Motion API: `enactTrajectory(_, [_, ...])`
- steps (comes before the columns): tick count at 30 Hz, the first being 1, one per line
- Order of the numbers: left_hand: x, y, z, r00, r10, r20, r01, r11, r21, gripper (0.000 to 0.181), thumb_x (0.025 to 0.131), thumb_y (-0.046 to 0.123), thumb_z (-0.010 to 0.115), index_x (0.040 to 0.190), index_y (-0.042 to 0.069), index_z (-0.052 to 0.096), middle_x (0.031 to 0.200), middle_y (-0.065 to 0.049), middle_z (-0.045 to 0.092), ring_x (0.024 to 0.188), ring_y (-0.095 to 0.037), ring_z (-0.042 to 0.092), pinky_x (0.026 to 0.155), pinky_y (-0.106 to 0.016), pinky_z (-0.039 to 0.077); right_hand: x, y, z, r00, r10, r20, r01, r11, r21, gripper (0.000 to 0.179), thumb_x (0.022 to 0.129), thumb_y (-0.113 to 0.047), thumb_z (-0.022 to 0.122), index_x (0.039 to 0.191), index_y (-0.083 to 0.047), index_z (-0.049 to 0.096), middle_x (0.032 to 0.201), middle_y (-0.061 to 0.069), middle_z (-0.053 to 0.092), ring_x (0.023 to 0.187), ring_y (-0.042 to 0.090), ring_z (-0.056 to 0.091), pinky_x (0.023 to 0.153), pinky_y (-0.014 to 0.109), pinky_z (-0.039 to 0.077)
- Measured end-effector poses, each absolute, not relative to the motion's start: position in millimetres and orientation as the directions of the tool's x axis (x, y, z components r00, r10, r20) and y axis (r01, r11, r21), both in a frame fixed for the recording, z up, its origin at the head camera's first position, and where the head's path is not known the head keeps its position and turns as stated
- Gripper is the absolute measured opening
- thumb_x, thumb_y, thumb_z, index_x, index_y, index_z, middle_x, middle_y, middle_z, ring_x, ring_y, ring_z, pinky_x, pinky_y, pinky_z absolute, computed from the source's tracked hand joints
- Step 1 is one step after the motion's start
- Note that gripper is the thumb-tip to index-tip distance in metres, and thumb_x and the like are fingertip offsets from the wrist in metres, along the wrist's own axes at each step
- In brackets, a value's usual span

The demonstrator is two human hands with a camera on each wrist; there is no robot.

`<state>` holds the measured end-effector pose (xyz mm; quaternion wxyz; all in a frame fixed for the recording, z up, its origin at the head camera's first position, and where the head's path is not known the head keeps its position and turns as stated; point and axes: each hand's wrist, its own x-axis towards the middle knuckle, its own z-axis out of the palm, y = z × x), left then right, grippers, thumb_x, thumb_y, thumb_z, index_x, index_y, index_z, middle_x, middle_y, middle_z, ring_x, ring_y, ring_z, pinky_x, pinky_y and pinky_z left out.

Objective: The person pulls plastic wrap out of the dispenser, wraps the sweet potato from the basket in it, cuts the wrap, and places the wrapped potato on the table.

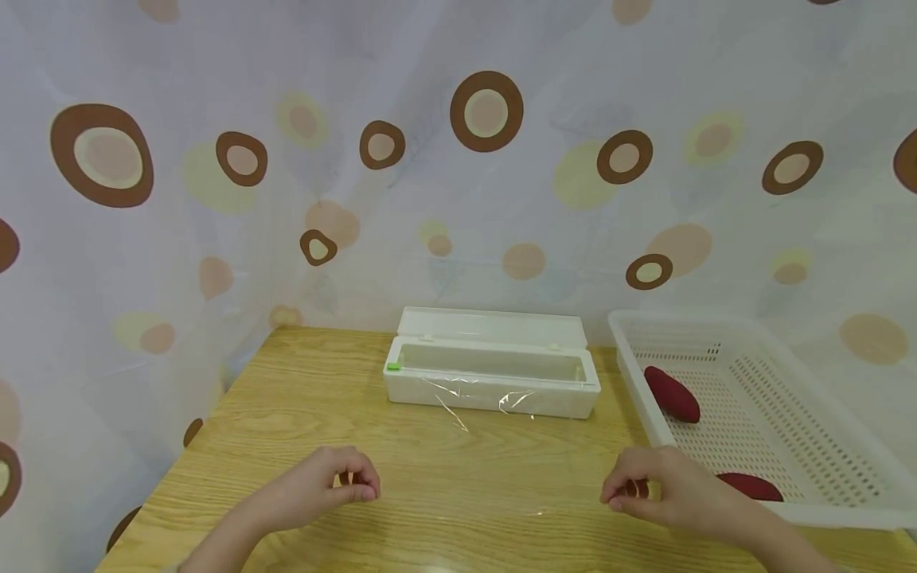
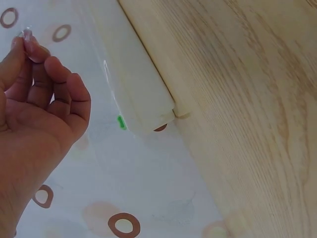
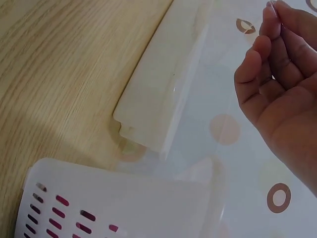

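My left hand (image 1: 322, 487) and right hand (image 1: 669, 492) are held apart above the table, each with thumb and fingertips pinching a corner of clear plastic wrap (image 1: 494, 477). The see-through sheet spans the gap between them and runs back to a white wrap dispenser box (image 1: 490, 328), its lid raised. A small green piece (image 1: 393, 367) sits at the box's left end. In the left wrist view, a crumpled bit of film shows at the left hand's (image 2: 47, 104) fingertips. The right wrist view has a thin film edge at the right hand's (image 3: 282, 69) fingertips.
A white perforated plastic basket (image 1: 781, 513) stands at the right, close to the right hand. Inside lie two dark red, elongated objects like sweet potatoes (image 1: 672, 395). Behind the wooden table (image 1: 315, 390) hangs a spotted curtain (image 1: 430, 199).
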<state>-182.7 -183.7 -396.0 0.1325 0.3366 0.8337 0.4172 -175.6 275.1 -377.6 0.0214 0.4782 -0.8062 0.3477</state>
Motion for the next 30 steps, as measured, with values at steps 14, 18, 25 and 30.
enactTrajectory(14, [-186.3, -186.4, -407.3, -0.703, 0.710, -0.035, 0.408, 0.444, 0.798, 0.021, 0.092, 0.035, 0.059, 0.090, 0.015, 0.068, 0.085, 0.006, 0.065, 0.073, 0.000, 0.051, 0.063, -0.022, 0.046, -169.4, 270.1, -388.8, -0.520, -0.826, 0.218, -0.756, 0.326, -0.568, 0.011, 0.088, -0.016, 0.066, 0.092, -0.026, 0.066, 0.081, -0.014, 0.062, 0.071, -0.008, 0.051, 0.055, 0.014, 0.044])
enactTrajectory(18, [-188.8, -185.3, -414.2, -0.698, 0.716, -0.016, 0.429, 0.436, 0.791, 0.020, 0.092, 0.033, 0.059, 0.088, 0.016, 0.067, 0.085, 0.006, 0.065, 0.072, 0.001, 0.050, 0.063, -0.021, 0.046, -169.4, 268.2, -391.2, -0.522, -0.825, 0.218, -0.763, 0.336, -0.552, 0.009, 0.088, -0.016, 0.066, 0.092, -0.025, 0.066, 0.081, -0.015, 0.062, 0.070, -0.009, 0.050, 0.054, 0.013, 0.044])
enactTrajectory(25, [-192.7, -183.3, -422.6, -0.696, 0.718, -0.002, 0.449, 0.437, 0.779, 0.019, 0.092, 0.031, 0.060, 0.085, 0.015, 0.067, 0.082, 0.001, 0.066, 0.067, 0.003, 0.048, 0.060, -0.019, 0.045, -172.6, 266.0, -397.9, -0.561, -0.803, 0.202, -0.741, 0.378, -0.554, 0.007, 0.088, -0.017, 0.066, 0.089, -0.024, 0.066, 0.080, -0.016, 0.061, 0.069, -0.009, 0.049, 0.053, 0.014, 0.044])
enactTrajectory(30, [-196.0, -182.1, -425.7, -0.697, 0.717, -0.018, 0.443, 0.450, 0.775, 0.018, 0.092, 0.030, 0.061, 0.085, 0.014, 0.066, 0.080, 0.003, 0.065, 0.065, 0.004, 0.046, 0.059, -0.019, 0.045, -174.9, 266.0, -403.1, -0.592, -0.782, 0.196, -0.730, 0.417, -0.542, 0.006, 0.088, -0.018, 0.067, 0.088, -0.024, 0.066, 0.081, -0.018, 0.060, 0.070, -0.008, 0.049, 0.054, 0.015, 0.044])
